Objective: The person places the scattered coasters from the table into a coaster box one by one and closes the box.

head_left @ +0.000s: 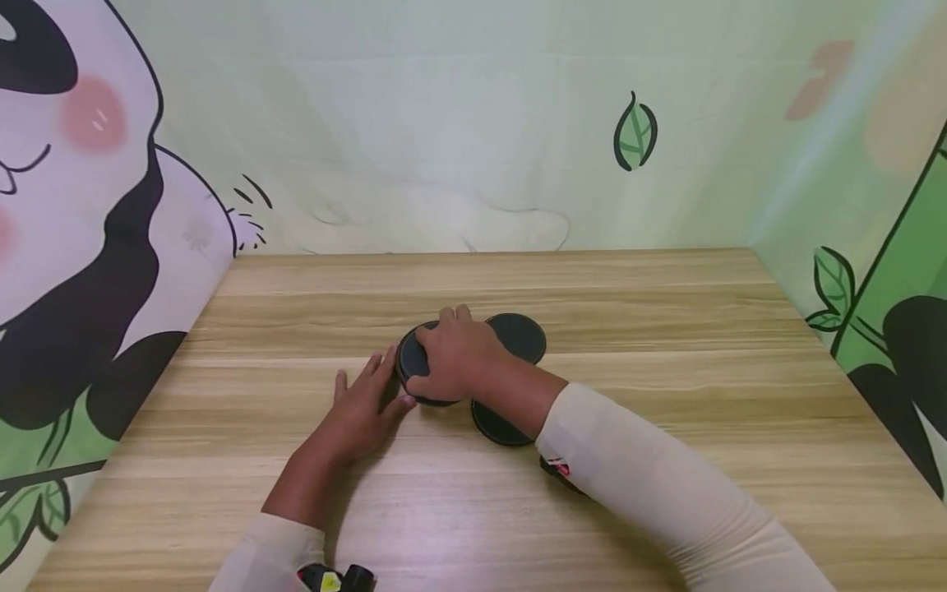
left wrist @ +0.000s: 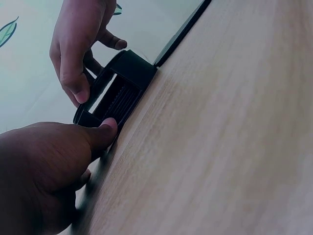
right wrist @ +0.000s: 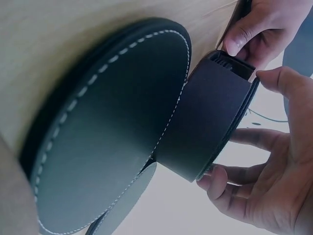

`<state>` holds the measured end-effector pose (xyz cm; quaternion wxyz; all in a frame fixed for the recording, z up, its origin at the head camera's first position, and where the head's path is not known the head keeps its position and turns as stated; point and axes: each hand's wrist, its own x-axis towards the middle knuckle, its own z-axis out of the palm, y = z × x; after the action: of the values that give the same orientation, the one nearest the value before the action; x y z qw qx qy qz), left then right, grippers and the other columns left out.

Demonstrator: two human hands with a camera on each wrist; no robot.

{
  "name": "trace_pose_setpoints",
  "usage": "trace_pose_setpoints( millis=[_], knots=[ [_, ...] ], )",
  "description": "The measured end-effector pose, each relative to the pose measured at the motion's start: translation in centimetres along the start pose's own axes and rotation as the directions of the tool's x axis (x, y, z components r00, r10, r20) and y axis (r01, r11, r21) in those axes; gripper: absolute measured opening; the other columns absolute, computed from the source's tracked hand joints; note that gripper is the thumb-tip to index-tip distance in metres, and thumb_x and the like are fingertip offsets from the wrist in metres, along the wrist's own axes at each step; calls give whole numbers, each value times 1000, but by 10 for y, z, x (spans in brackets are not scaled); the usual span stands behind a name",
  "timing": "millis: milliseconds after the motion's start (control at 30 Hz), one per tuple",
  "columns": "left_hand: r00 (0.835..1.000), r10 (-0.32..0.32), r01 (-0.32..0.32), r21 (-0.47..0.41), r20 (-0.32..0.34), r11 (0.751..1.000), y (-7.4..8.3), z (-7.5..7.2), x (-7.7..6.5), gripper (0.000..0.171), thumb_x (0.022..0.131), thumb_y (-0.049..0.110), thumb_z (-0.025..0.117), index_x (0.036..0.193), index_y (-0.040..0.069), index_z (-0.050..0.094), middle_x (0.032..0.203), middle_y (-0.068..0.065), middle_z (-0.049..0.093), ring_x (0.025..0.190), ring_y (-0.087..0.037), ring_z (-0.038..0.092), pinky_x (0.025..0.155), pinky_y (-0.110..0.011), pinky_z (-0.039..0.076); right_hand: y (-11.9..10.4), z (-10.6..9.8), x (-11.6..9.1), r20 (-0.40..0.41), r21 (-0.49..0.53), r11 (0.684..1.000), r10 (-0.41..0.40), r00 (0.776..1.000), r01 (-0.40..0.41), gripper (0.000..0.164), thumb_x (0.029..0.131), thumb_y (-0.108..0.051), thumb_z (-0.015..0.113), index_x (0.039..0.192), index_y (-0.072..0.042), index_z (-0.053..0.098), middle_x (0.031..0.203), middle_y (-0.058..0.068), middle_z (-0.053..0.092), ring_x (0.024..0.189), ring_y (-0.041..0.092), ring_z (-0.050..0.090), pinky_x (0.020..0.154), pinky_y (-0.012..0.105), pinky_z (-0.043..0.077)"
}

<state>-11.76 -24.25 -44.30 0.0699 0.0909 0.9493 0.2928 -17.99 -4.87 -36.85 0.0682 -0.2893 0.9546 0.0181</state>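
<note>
The left hand (head_left: 364, 415), fingers extended, touched the coaster holder (right wrist: 203, 117). The right hand (head_left: 460, 355) pinched the top coaster (head_left: 412, 357); keeping it level seemed wise.

Dark coasters (head_left: 522, 335) on a wood-grain bench (head_left: 244, 345) against a pale green backdrop (head_left: 407, 123)
In the right wrist view, the nearest coaster (right wrist: 112, 112) is green-black, ringed with white dashed stitching; the round holder (right wrist: 200, 112) is plain black; the bench runs in tan and cream streaks; both sleeves (head_left: 651, 485) are off-white; the backdrop carries a black-and-white panda (head_left: 133, 238) with a pink cheek (head_left: 92, 113), and a green leaf (head_left: 635, 136) outlined in black; the left wrist camera (head_left: 329, 580) is black with a yellow patch.
</note>
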Motion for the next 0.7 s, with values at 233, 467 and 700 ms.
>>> trace_pose_setpoints(
  millis=[233,467,700],
  knots=[
    [1000,12,-12,2,-7,1000,0,0,0,84,113,34,59,176,5,11,179,-23,26,171,-46,13,128,-82,-7,-1,0,-1,-11,-10,1000,-5,1000,5,77,100,-67,60,163,-22,53,146,15,60,132,30,57,94,51,64],
    [1000,16,-16,4,-12,1000,-1,1,0,83,113,33,59,176,4,12,179,-23,26,170,-47,15,128,-82,-6,4,2,1,-14,10,1000,8,1000,-8,75,102,-68,58,162,-23,54,151,15,58,137,30,56,96,52,64],
    [999,21,-21,2,-24,1000,0,1,-1,83,113,31,60,175,3,13,178,-25,28,170,-48,16,129,-81,-7,20,5,1,-44,77,996,39,998,-36,72,103,-66,60,159,-20,58,150,15,59,136,30,57,97,53,64]
  ],
)
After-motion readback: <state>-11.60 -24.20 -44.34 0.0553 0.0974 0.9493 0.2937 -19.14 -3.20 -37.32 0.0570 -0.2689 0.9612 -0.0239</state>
